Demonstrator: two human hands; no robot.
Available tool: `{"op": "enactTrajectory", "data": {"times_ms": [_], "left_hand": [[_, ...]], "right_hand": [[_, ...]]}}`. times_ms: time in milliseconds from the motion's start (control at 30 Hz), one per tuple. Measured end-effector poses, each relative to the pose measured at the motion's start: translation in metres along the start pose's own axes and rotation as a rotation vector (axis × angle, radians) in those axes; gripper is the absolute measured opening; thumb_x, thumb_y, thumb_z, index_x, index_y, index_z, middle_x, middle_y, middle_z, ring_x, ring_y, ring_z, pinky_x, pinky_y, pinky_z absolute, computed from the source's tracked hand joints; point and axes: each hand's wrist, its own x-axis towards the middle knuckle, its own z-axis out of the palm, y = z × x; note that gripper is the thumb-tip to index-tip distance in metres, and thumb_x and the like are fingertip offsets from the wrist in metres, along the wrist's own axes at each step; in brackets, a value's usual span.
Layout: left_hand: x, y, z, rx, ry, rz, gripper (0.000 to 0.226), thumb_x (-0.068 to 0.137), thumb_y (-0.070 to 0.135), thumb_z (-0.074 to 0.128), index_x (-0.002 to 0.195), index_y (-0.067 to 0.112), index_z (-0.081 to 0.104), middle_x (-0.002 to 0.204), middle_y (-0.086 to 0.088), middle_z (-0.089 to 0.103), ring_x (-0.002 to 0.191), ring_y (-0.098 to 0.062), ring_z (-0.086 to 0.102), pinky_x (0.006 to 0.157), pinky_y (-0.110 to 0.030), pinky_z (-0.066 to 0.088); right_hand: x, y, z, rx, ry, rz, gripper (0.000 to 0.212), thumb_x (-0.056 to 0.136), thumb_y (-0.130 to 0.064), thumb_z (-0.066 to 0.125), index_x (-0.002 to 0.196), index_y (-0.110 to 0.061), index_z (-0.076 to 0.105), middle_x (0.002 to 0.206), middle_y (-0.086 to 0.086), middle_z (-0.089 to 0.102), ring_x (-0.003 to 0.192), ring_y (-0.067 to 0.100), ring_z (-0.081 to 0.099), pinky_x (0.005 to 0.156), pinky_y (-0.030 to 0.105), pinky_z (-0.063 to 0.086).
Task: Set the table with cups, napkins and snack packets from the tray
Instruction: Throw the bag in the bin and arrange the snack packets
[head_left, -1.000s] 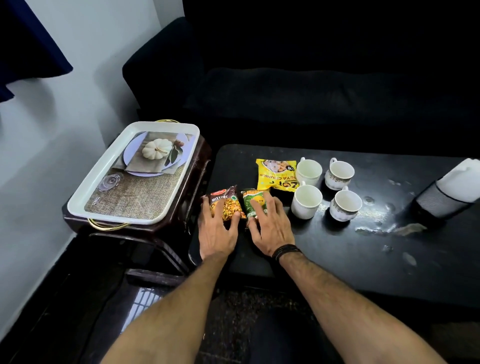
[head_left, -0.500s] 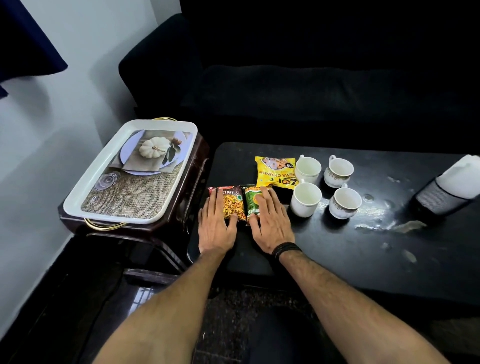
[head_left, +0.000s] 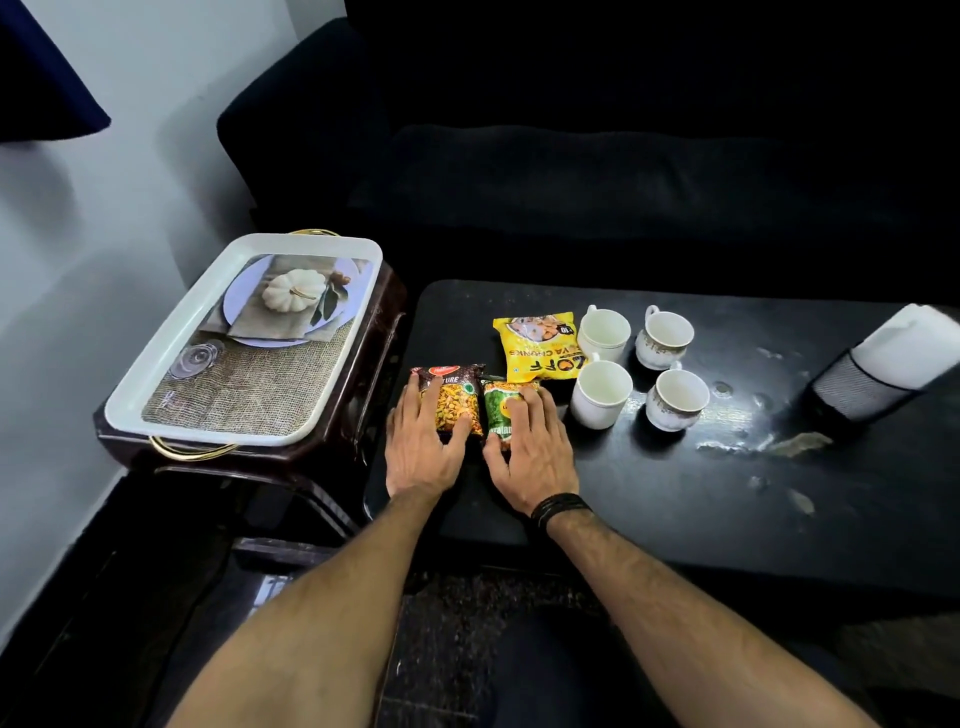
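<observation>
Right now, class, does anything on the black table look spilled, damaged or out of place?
Yes. The black table has pale smears and spots, like dried spills or worn finish, right of the cups toward the mesh napkin holder. The yellow packet lies upside down to the viewer.

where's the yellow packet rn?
Head view: the yellow packet lies flat on the black table, just left of the four cups and just beyond the green packet under the right hand.
</observation>
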Motion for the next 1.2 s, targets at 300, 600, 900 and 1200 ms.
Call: {"op": "enactTrajectory", "data": {"times_ms": [300, 600, 900, 1200], "left_hand": [[-0.001, 0.003, -0.001, -0.006, 0.06, -0.041, 0.075, 0.085, 0.053, 0.059, 0.15, 0.031, 0.028, 0.161, -0.009, 0.021, 0.144, -0.03, 0.028, 0.115, -0.051, 0.031], [-0.001, 0.004, 0.0, 0.003, 0.046, -0.055, 0.074, 0.087, 0.05, 0.058, 0.151, 0.032, 0.024, 0.163, -0.008, 0.018, 0.145, -0.03, 0.026, 0.118, -0.05, 0.026], [0.001, 0.001, -0.001, 0.068, 0.018, 0.045, 0.074, 0.088, 0.06, 0.049, 0.152, 0.031, 0.026, 0.161, -0.007, 0.024, 0.145, -0.024, 0.03, 0.119, -0.048, 0.023], [0.0, 0.002, -0.001, 0.064, 0.026, 0.03, 0.078, 0.09, 0.066, 0.037, 0.156, 0.029, 0.017, 0.162, -0.007, 0.022, 0.146, -0.022, 0.027, 0.121, -0.044, 0.019]], "right_hand": [[0.024, -0.004, -0.002, 0.169, -0.074, 0.043, 0.055, 0.086, -0.042, 0.047, 0.129, -0.01, 0.034, 0.155, 0.013, 0.026, 0.142, 0.034, 0.029, 0.112, 0.046, 0.036], [0.023, -0.005, -0.002, 0.17, 0.024, 0.012, 0.057, 0.077, -0.047, 0.055, 0.121, -0.016, 0.037, 0.119, 0.006, 0.049, 0.108, 0.027, 0.051, 0.094, 0.043, 0.048], [0.02, -0.004, -0.009, 0.019, 0.057, 0.137, 0.063, 0.086, -0.057, 0.043, 0.137, -0.022, 0.043, 0.152, 0.003, 0.037, 0.143, 0.025, 0.03, 0.113, 0.046, 0.029], [0.134, -0.021, -0.045, -0.006, -0.119, 0.272, 0.065, 0.096, -0.041, 0.044, 0.148, -0.006, 0.029, 0.156, 0.024, 0.024, 0.146, 0.038, 0.021, 0.119, 0.046, 0.021]]}}
